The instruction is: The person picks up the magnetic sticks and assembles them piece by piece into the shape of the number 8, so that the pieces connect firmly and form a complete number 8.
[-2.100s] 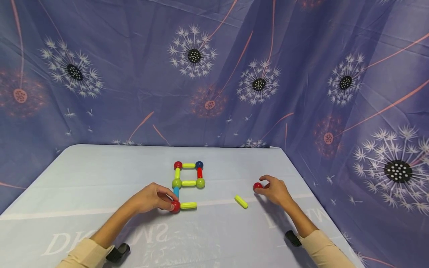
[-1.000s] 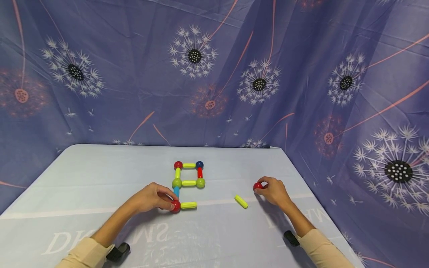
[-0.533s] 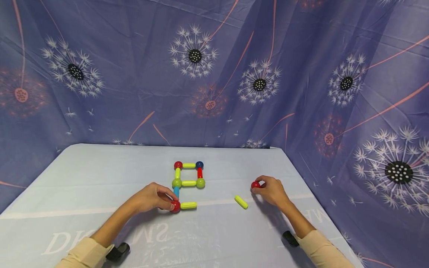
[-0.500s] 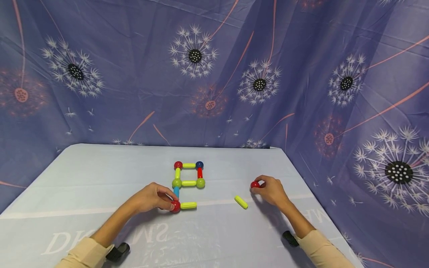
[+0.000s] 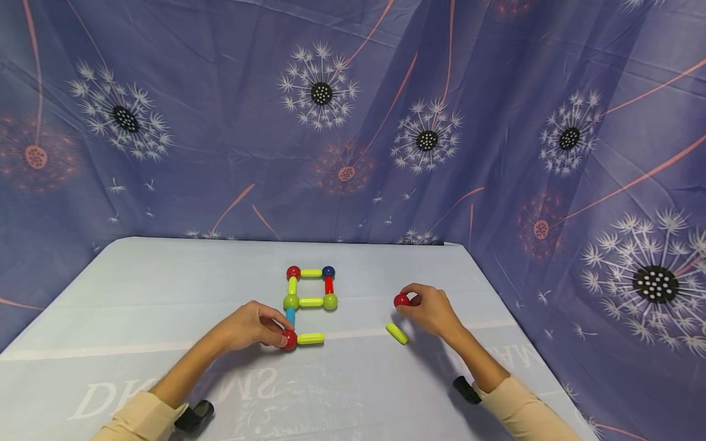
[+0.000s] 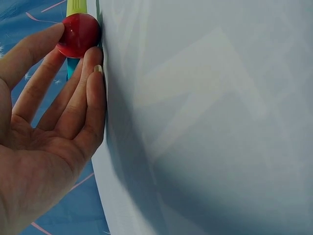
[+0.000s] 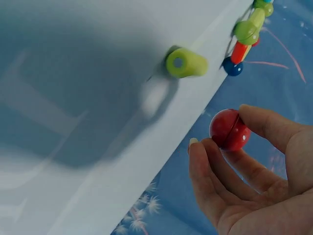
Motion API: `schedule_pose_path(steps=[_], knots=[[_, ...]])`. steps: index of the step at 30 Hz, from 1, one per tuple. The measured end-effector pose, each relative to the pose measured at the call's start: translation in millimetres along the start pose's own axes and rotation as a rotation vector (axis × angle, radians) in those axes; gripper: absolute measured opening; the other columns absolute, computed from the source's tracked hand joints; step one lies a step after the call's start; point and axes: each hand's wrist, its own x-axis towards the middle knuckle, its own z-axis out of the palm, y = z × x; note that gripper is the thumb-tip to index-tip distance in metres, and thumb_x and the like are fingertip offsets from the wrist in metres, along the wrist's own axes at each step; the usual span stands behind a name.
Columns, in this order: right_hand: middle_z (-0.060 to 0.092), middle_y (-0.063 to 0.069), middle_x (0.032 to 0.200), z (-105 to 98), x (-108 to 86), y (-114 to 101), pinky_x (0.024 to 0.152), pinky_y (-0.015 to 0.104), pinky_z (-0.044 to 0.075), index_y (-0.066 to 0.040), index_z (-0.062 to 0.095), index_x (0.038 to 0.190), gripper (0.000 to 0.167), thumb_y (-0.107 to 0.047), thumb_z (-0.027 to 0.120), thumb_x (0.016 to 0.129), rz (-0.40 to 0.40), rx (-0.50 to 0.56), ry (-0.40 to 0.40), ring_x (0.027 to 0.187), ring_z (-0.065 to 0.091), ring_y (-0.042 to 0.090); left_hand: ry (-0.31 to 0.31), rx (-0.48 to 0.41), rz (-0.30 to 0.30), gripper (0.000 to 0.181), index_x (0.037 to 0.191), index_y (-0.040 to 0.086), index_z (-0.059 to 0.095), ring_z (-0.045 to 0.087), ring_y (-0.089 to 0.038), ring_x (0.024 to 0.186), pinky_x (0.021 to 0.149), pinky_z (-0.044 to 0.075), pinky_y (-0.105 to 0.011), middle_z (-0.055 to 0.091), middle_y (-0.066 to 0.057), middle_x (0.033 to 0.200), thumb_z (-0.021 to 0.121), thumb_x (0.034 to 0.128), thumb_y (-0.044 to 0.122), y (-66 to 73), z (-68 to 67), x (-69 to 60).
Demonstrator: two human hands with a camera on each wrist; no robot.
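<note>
My left hand [image 5: 250,327] pinches a red ball [image 6: 80,35] at the near corner of a magnetic ball-and-stick figure. From that ball a yellow-green stick [image 5: 311,338] points right, and a blue stick [image 5: 290,316] runs up to a green ball [image 5: 290,302]. Beyond it the figure closes into a square with a second green ball [image 5: 330,301], a dark blue ball [image 5: 328,271] and a red ball [image 5: 293,272]. My right hand [image 5: 430,309] holds a loose red ball [image 7: 230,129] between thumb and fingers, apart from the figure. A loose yellow-green stick [image 5: 396,333] lies just below it.
A pale cloth with faint lettering covers the table [image 5: 165,275]. Behind and to the right hangs a blue-purple curtain [image 5: 231,122] with dandelion prints. Black wrist straps [image 5: 194,416] show at both sleeves.
The right hand has moved left with its red ball, coming nearer to the loose stick and the figure. The left hand and the figure stay where they were.
</note>
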Motion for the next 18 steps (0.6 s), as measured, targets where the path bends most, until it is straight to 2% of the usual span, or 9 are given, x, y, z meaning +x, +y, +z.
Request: schedule_pose_path(steps=[7,18], knots=[[0.075,0.003,0.083,5,0.5,-15,0.066,0.031,0.053,-0.012,0.075,0.109,0.027,-0.020,0.081,0.083,-0.044,0.005,-0.019,0.074,0.067,0.014,-0.008,0.003,0.012,0.029,0.110,0.003,0.077,0.069,-0.017,0.088,0.073,0.056,-0.036,0.078,-0.012,0.100,0.082,0.0831,0.013,1.5,-0.5,-1.1],[0.072,-0.002,0.078,22,-4.8,-38,0.063,0.030,0.051,-0.015,0.075,0.105,0.023,-0.017,0.082,0.083,-0.089,0.016,-0.084,0.069,0.064,0.011,-0.006,0.009,0.014,0.030,0.110,0.003,0.077,0.069,-0.017,0.088,0.073,0.056,-0.036,0.078,-0.013,0.101,0.083,0.0825,0.014,2.1,-0.5,-1.3]])
